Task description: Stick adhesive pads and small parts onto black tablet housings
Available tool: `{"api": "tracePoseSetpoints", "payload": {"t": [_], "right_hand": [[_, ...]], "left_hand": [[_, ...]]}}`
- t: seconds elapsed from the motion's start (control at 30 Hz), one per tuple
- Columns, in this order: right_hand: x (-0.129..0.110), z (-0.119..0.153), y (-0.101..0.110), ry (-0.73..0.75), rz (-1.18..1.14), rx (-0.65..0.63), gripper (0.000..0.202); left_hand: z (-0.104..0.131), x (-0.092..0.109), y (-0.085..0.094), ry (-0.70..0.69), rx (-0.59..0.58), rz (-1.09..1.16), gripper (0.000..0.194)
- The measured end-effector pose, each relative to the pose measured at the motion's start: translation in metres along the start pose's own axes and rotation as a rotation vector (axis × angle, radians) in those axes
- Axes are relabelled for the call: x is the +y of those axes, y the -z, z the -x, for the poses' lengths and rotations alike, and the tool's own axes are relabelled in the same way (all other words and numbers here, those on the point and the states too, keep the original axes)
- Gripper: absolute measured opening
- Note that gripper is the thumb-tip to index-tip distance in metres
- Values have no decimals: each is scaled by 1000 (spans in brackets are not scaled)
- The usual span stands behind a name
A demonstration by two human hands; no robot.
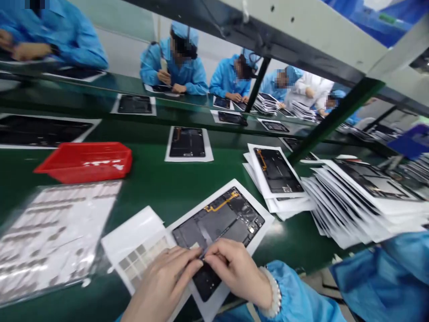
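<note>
In front of me a black tablet back housing (219, 221) lies slanted on a white sheet (270, 219), with an orange flex cable (223, 205) along its far side. My left hand (164, 279) is over its near left part, thumb and fingers pinched together. My right hand (236, 268) meets it there, also pinched, fingertips almost touching the left ones. What sits between the fingertips is too small to make out. Partly under my left hand lies a white sheet of grey rectangular stickers (134, 264).
A red plastic bin (90, 163) and a clear bag of small strip-like parts (56, 241) are at the left. Stacked housings on paper (348, 210) stand at the right, near a green post (335, 118). Several co-workers (181, 62) sit across the green bench (144, 174).
</note>
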State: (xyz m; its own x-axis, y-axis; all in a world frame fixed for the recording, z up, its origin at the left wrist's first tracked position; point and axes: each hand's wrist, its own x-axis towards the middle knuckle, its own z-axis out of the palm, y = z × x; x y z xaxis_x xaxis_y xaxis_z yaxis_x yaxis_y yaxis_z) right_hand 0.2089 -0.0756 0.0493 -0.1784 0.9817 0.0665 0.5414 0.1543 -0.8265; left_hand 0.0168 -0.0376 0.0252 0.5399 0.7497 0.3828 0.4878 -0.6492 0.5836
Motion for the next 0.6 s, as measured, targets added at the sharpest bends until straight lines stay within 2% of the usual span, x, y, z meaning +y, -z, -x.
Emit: {"api": "tracePoseSetpoints", "payload": {"t": [0.1, 0.17, 0.27, 0.4, 0.6], "right_hand": [[23, 12, 33, -59, 57, 127, 20], [41, 15, 60, -84, 202, 183, 21], [63, 17, 87, -143, 425, 119, 17], [73, 14, 90, -177, 546, -44, 17], [65, 0, 89, -200, 731, -223, 12]], "left_hand": [[2, -1, -12, -146, 17, -151, 43], [6, -6, -18, -280, -58, -191, 37], [13, -15, -24, -405, -131, -215, 25], [15, -22, -26, -405, -191, -239, 28], [13, -21, -24, -414, -192, -233, 28]]}}
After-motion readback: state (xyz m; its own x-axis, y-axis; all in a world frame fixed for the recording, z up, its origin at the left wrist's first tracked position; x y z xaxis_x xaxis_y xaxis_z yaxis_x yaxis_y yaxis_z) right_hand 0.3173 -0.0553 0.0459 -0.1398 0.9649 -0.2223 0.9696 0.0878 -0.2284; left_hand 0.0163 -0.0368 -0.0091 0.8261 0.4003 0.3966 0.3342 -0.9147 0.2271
